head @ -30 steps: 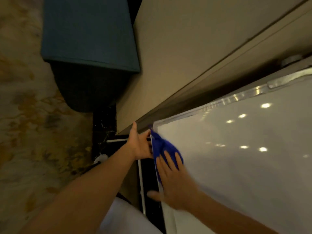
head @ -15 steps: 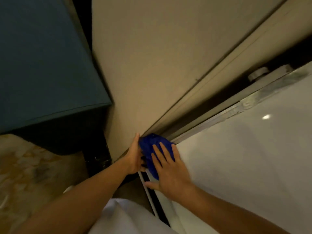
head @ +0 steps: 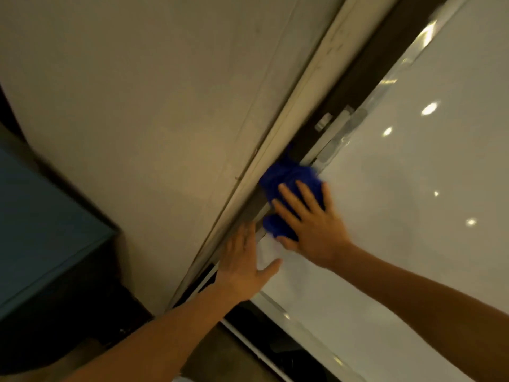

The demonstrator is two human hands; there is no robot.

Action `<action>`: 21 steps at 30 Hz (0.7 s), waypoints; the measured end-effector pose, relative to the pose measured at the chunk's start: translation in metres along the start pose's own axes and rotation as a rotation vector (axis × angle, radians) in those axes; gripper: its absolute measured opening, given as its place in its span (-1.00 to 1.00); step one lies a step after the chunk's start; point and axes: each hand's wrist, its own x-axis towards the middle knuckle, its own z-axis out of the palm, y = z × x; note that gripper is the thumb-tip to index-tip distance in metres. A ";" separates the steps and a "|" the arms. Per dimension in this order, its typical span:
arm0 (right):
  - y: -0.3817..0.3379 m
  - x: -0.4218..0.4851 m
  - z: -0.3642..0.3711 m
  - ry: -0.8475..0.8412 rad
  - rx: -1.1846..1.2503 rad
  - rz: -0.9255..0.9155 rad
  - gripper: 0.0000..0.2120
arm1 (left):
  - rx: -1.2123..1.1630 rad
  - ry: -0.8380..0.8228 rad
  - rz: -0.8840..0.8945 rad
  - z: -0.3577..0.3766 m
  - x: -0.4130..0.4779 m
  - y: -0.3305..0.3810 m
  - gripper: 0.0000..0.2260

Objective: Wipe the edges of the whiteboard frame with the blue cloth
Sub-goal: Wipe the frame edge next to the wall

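Observation:
The whiteboard fills the right half of the head view, its silver frame running diagonally up to the right. A crumpled blue cloth lies on the frame's upper edge, pressed flat under the spread fingers of my right hand. My left hand rests just below and left of the cloth, fingers curled over the board's corner edge and thumb lying on the white surface. The cloth and fingers are blurred by motion.
A beige wall with a pale trim strip runs close behind the frame, leaving a narrow dark gap. A teal-covered table stands at the lower left. Ceiling lights reflect on the board.
My right hand has slid the cloth from the board's corner up along the top frame edge. My left hand has shifted its hold at the corner. The camera has tilted upward.

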 end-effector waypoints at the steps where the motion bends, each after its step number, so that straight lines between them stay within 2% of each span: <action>1: -0.008 -0.001 0.004 -0.037 -0.027 -0.093 -0.31 | 0.085 0.025 0.038 -0.003 0.013 0.007 0.04; 3: -0.013 0.000 0.003 -0.082 -0.065 -0.163 -0.33 | 0.211 0.055 0.074 -0.004 0.028 0.015 0.13; 5: 0.001 0.005 -0.009 -0.046 -0.097 -0.094 -0.32 | 0.244 0.066 0.053 0.000 0.034 0.015 0.18; 10: 0.084 0.010 -0.057 0.154 -0.194 0.285 -0.28 | 0.200 0.033 0.026 0.005 0.034 0.013 0.13; 13: 0.084 0.004 -0.054 0.192 -0.088 0.514 -0.26 | 0.150 0.084 0.100 0.006 0.027 0.016 0.08; 14: 0.066 -0.001 -0.044 0.164 -0.053 0.501 -0.27 | 0.144 0.087 0.140 0.009 0.023 0.018 0.07; 18: 0.005 -0.012 0.003 -0.013 -0.071 0.076 -0.34 | 0.229 0.084 0.112 0.020 0.010 0.023 0.06; 19: 0.008 -0.008 0.004 -0.012 -0.103 0.033 -0.35 | 0.238 0.092 0.080 0.022 0.008 0.023 0.05; 21: 0.030 0.003 -0.008 0.046 -0.138 0.060 -0.36 | 0.192 0.135 0.053 0.029 0.006 0.026 0.04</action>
